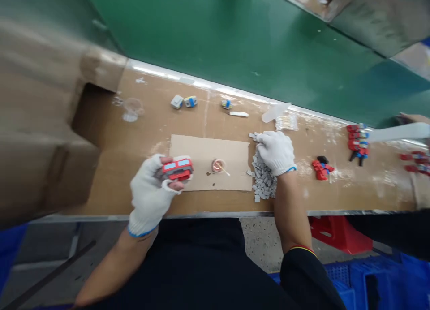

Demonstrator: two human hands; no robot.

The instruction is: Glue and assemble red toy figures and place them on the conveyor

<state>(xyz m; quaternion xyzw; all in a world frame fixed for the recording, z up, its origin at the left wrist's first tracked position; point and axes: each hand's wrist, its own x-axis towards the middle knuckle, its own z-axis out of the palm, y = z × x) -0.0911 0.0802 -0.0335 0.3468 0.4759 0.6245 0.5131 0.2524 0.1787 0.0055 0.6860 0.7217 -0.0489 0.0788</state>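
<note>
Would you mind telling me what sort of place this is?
Probably a factory assembly line: a green belt-like surface, a heap of grey parts, and a gloved left hand holding a red piece.

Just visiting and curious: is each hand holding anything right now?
Left hand: holding a red-and-grey plastic block with light-blue panels.
Right hand: at a heap of small grey plastic pieces; whether gripping any cannot be told.
</note>
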